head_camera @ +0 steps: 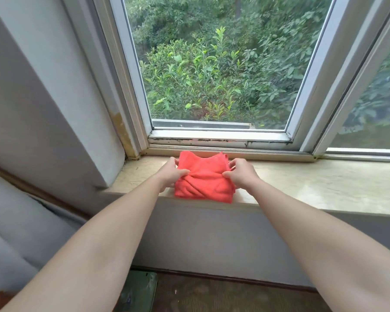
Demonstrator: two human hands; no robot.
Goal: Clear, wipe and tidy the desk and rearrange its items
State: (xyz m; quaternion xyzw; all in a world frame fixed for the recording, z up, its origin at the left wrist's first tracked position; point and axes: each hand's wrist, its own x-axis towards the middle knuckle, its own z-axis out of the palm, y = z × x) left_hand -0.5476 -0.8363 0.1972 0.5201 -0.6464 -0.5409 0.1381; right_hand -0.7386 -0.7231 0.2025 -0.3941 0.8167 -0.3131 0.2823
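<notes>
The cloth [204, 185] was soft, matt, nappy fabric. The sill [324, 183] looked like polished, faintly glossy stone. The window frame [218, 141] was smooth, with grimy seams.

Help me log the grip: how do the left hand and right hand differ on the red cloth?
The left hand grips the red cloth at its left edge; the right hand grips its right edge. Creases fan out from the left hand's thumb, while the fabric by the right hand's thumb looks smoother. Both hands pinch the cloth, thumb in front, as it rests on the windowsill.
</notes>
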